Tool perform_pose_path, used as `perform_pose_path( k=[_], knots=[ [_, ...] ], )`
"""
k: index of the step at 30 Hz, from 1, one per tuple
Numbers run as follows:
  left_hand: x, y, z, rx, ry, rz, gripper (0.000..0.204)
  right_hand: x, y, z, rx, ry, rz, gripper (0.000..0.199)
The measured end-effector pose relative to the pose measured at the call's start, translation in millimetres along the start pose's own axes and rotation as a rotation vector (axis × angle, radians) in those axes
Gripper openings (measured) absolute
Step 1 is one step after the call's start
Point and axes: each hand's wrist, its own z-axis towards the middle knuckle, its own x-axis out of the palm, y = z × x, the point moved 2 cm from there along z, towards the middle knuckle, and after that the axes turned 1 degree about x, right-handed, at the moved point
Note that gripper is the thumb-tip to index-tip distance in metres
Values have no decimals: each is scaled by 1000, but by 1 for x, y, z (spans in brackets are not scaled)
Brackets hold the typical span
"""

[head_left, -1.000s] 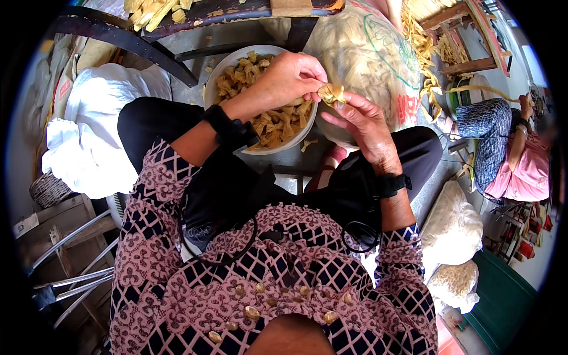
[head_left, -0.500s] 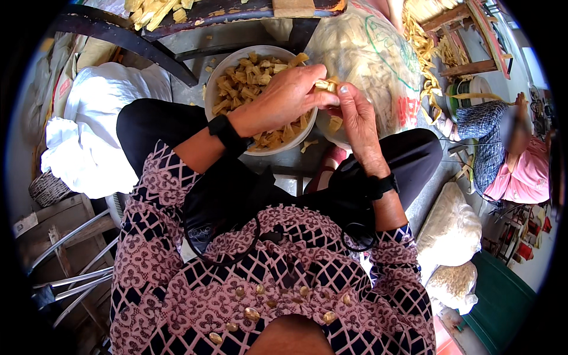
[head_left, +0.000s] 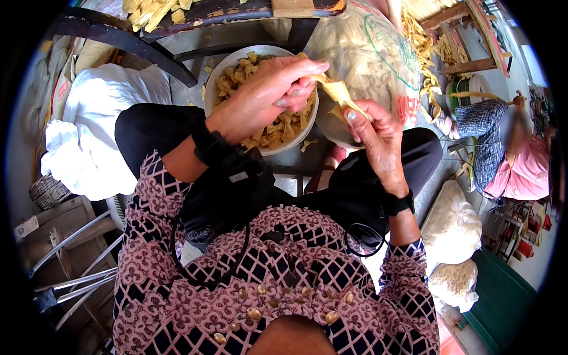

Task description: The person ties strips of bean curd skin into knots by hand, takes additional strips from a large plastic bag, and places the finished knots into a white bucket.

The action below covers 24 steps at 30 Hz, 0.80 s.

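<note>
A pale yellow strip, looking like dried husk (head_left: 338, 93), stretches between my two hands above the basin's right side. My left hand (head_left: 263, 92) pinches its upper left end between thumb and fingers. The other end is held in my right hand (head_left: 378, 133), its thumb pressed on the strip. Under my left hand stands a round white basin (head_left: 216, 66) heaped with short, folded yellow husk pieces (head_left: 283, 131). My left hand and wrist hide part of the heap.
A large clear bag of pale strips (head_left: 364, 65) stands right of the basin. Beyond it, a worn dark bench (head_left: 225, 13) carries more yellow strips. White sacks (head_left: 106, 97) lie to the left. At the right sits another person (head_left: 523, 168), near a long yellow braid (head_left: 421, 50).
My hands have moved apart, the right one down and to the right. The strip, bunched small between my fingers before, is now drawn out between them.
</note>
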Motion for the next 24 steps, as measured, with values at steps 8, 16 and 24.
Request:
perform_pose_path(
  k=[8,16,24],
  knots=[
    [-5,6,4,49,92,126,34,2,-13,2,-72,-86,-17,14],
    [3,5,8,151,76,312,12,19,-12,23,-106,98,-53,12],
    [-12,14,8,100,-63,172,9,12,-4,19,12,154,-147,13]
  ],
)
